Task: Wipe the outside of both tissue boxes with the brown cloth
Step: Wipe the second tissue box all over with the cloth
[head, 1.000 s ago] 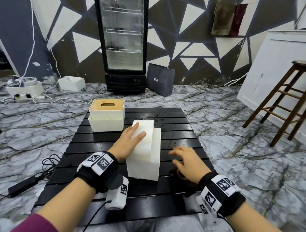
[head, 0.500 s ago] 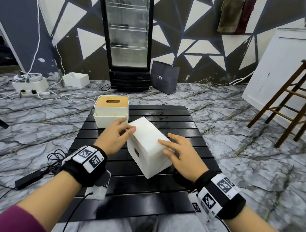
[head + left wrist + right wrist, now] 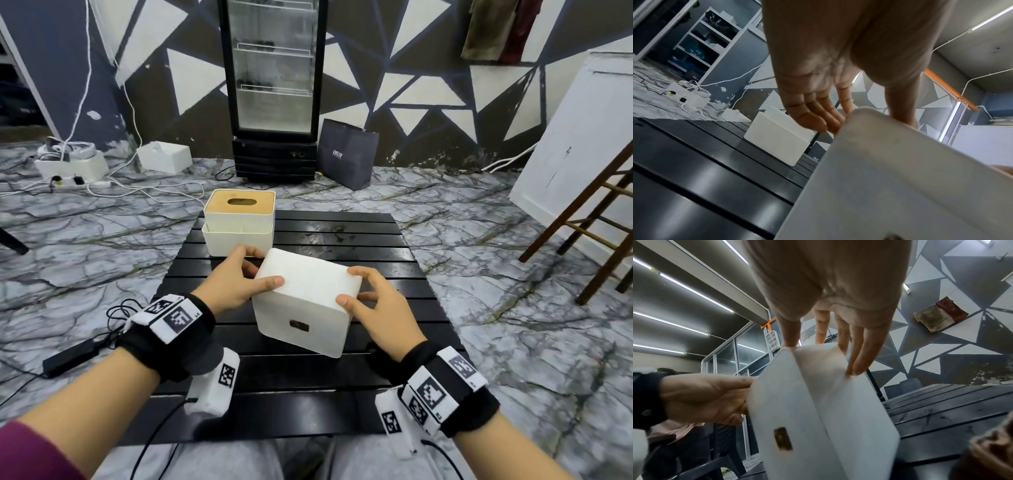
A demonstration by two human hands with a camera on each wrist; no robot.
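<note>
Both hands hold the white tissue box (image 3: 305, 301) tilted over the black slatted tabletop (image 3: 359, 236): left hand (image 3: 233, 284) and right hand (image 3: 380, 305) fingers curled round its top corners. Second tissue box (image 3: 239, 222) (wood lid) behind-left. Brown cloth (image 3: 990, 451) under the right wrist.

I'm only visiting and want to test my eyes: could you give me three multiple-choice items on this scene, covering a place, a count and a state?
1. Where does the cream tissue box with the wooden lid stand?
A. far-left part of the black slatted table
B. marble floor
C. wooden stool

2. How many hands touch the plain white rectangular tissue box?
A. none
B. one
C. two

3. How is that white box?
A. lying flat
B. tilted
C. crushed

Answers: 1 A, it sits on the slats; 2 C, left hand and right hand hold its sides; 3 B, it leans on one edge.
</note>
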